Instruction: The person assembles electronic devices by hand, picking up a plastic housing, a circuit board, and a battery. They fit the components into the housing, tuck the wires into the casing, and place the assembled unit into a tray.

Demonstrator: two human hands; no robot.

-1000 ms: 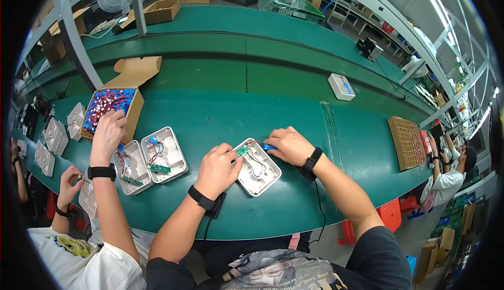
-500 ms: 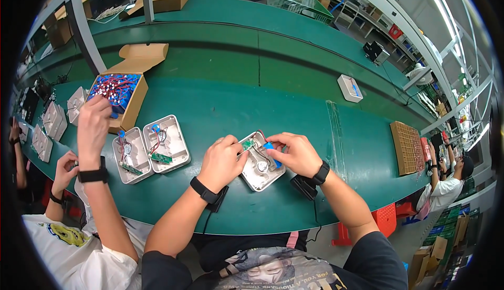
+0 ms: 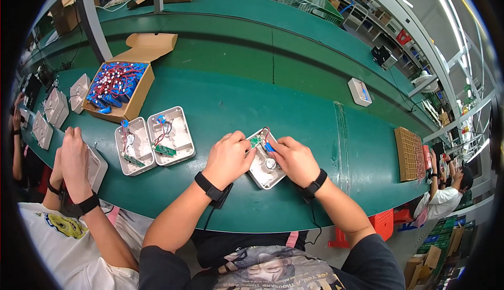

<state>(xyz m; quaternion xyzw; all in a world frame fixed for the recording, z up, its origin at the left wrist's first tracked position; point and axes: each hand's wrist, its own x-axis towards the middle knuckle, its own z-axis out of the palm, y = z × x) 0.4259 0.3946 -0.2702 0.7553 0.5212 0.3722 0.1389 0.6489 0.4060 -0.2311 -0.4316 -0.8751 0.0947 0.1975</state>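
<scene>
Between my hands a white plastic housing [image 3: 269,178] lies tilted on the bench, its open side up. Inside it show a small green circuit board [image 3: 255,141], red and black wires and a round white part [image 3: 270,163]. My left hand [image 3: 229,157] is closed at the housing's left edge, fingertips beside the board; whether they also touch the board is hidden. From the right, my right hand [image 3: 295,160] pinches a blue cylindrical battery [image 3: 269,147] over the housing. Most of the battery is covered by the fingers.
Left of me stand two wired housings [image 3: 176,148] and a cardboard box [image 3: 135,101] of blue batteries. A co-worker's hands [image 3: 73,159] hold another housing [image 3: 97,169]. A lone housing [image 3: 359,91] sits far right, near a brown divided tray [image 3: 409,153]. Black devices lie beneath my wrists.
The co-worker's hand has left the battery box and come back to a housing before them. My right fingers have shifted around the battery, covering more of it. The whole view has shifted slightly.
</scene>
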